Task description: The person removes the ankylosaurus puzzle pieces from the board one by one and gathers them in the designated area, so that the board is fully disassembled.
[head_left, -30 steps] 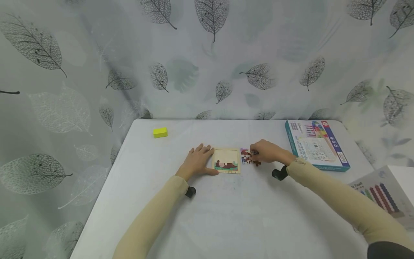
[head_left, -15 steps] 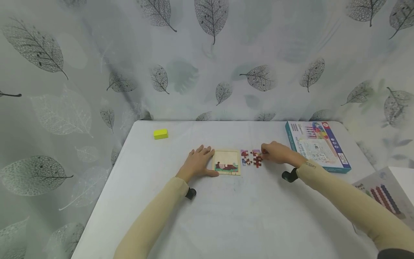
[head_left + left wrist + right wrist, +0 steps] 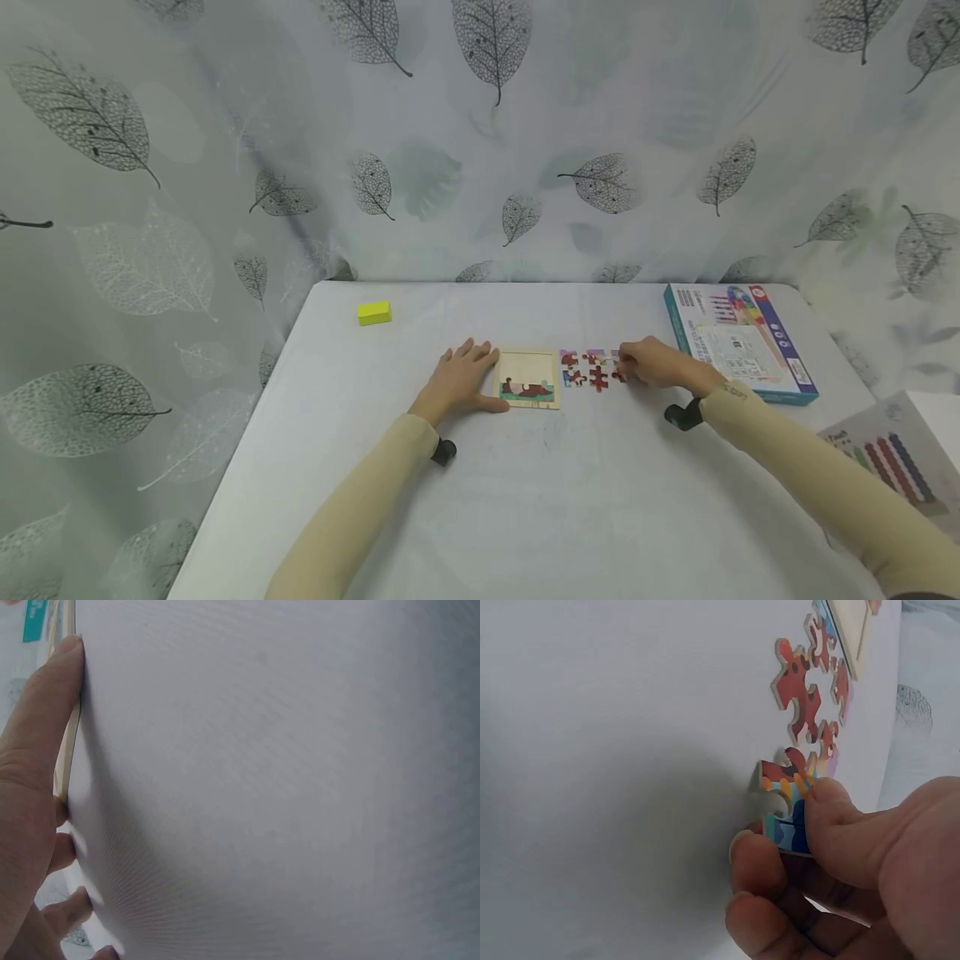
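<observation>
A small square wooden puzzle tray (image 3: 527,365) lies on the table, its near part filled with fitted jigsaw pieces (image 3: 527,390). My left hand (image 3: 459,385) rests at its left side, fingers spread and thumb along the near corner. In the left wrist view the thumb (image 3: 45,712) lies against the tray's edge. Right of the tray, several loose red-brown jigsaw pieces (image 3: 597,380) form a loose cluster. At its right end, my right hand (image 3: 651,363) pinches a blue and teal jigsaw piece (image 3: 784,831) between thumb and curled fingers. A red jigsaw piece (image 3: 774,771) lies right beside it.
A yellow block (image 3: 374,313) sits at the back left of the white table (image 3: 525,517). At the back right lies a flat teal-edged box (image 3: 738,342). A taller white box (image 3: 892,454) with coloured bead columns pictured on it stands nearer, beside my right forearm.
My right hand has moved right along the loose pieces, uncovering several that it hid before, and now holds a piece at the cluster's right end. My left hand stays at the tray.
</observation>
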Demonstrator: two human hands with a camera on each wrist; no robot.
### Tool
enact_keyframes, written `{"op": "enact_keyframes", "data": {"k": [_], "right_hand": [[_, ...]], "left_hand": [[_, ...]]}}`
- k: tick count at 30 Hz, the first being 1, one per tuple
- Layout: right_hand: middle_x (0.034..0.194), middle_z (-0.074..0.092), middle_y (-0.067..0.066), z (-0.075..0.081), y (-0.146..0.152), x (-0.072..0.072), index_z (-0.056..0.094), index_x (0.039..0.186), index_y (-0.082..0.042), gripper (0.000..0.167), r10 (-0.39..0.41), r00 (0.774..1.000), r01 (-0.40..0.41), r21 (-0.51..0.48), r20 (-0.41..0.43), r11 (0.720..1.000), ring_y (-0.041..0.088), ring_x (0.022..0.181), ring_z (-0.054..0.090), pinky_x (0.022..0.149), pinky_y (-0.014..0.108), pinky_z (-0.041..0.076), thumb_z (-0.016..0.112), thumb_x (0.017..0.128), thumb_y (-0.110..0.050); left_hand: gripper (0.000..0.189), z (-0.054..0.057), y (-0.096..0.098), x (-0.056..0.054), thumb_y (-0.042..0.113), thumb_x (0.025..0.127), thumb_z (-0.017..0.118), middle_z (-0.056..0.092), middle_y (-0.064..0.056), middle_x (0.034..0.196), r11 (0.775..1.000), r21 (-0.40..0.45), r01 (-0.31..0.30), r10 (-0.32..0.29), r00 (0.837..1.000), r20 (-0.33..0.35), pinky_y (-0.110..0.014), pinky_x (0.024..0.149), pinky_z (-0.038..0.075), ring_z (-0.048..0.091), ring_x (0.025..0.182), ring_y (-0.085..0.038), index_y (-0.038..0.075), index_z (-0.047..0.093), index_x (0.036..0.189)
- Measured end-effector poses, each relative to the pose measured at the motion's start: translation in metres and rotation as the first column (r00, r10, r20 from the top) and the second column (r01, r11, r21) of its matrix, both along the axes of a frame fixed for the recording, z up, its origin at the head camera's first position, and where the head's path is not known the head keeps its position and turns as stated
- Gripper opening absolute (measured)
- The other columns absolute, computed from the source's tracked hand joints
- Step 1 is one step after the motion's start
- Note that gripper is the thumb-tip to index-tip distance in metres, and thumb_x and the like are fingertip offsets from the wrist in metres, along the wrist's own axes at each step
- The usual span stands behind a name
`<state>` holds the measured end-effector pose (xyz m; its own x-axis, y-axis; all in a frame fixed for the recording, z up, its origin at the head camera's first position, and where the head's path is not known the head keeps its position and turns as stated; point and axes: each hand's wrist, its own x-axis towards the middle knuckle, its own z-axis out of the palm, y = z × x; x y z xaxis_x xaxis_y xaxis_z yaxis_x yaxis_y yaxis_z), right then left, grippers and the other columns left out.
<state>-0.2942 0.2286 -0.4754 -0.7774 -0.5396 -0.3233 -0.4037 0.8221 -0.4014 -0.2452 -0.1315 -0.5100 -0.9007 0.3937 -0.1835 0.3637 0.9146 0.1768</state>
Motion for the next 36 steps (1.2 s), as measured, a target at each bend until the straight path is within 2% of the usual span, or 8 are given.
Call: {"op": "enact_keyframes", "data": {"k": [8,14,18,21,31,36], "right_hand": [[0.08,0.064,0.004,-0.01,0.007,0.001,0.064,0.098,-0.005,0.015,-0.02,0.999,0.022,-0.059,0.033,0.998,0.013,0.069,0.055,0.061,0.025,0.045,0.056,0.103,-0.016],[0.079,0.062,0.004,-0.014,0.007,0.001,0.062,0.103,-0.001,0.019,-0.044,0.999,0.046,-0.047,0.025,0.998,0.013,0.069,0.053,0.062,0.025,0.044,0.061,0.1,-0.02],[0.082,0.061,0.008,-0.014,0.006,0.002,0.055,0.112,0.004,0.031,-0.076,0.997,0.076,-0.016,0.012,0.997,0.015,0.073,0.053,0.065,0.027,0.044,0.064,0.098,-0.023],[0.085,0.063,0.01,-0.014,0.005,0.002,0.053,0.114,0.005,0.034,-0.096,0.995,0.096,0.004,0.015,0.995,0.017,0.075,0.054,0.067,0.027,0.044,0.064,0.099,-0.023],[0.084,0.061,0.01,-0.014,0.002,0.003,0.054,0.109,0.003,0.027,-0.095,0.995,0.095,0.016,-0.008,0.995,0.017,0.074,0.052,0.065,0.028,0.043,0.064,0.098,-0.02],[0.086,0.064,0.011,-0.005,-0.007,-0.001,0.056,0.11,0.003,0.027,-0.064,0.998,0.064,0.02,-0.015,0.998,0.017,0.073,0.053,0.065,0.027,0.045,0.067,0.096,-0.018]], "left_hand": [[0.106,-0.002,0.0,-0.001,0.076,0.076,0.069,0.031,-0.003,0.167,1.0,-0.012,-0.004,0.004,1.0,-0.004,-0.059,0.124,0.026,0.021,0.157,-0.032,0.022,0.031,0.159],[0.105,-0.001,0.001,-0.001,0.076,0.076,0.068,0.031,-0.003,0.167,1.0,-0.015,-0.002,0.002,1.0,-0.008,-0.059,0.124,0.027,0.022,0.157,-0.032,0.022,0.031,0.159],[0.105,-0.001,0.001,0.0,0.075,0.076,0.069,0.031,-0.003,0.166,1.0,-0.01,-0.003,0.003,1.0,-0.006,-0.06,0.124,0.027,0.022,0.157,-0.032,0.021,0.032,0.159],[0.105,-0.001,0.001,0.0,0.075,0.076,0.069,0.032,-0.004,0.166,1.0,-0.011,-0.002,0.002,1.0,-0.008,-0.06,0.124,0.027,0.022,0.157,-0.032,0.021,0.032,0.159],[0.105,0.0,0.002,0.0,0.075,0.076,0.07,0.032,-0.004,0.166,1.0,-0.013,-0.005,0.005,1.0,-0.007,-0.06,0.124,0.027,0.022,0.157,-0.032,0.021,0.032,0.159],[0.105,0.002,0.002,0.001,0.074,0.077,0.07,0.032,-0.004,0.166,1.0,-0.005,-0.006,0.006,1.0,-0.002,-0.06,0.124,0.027,0.023,0.157,-0.033,0.02,0.033,0.158]]}}
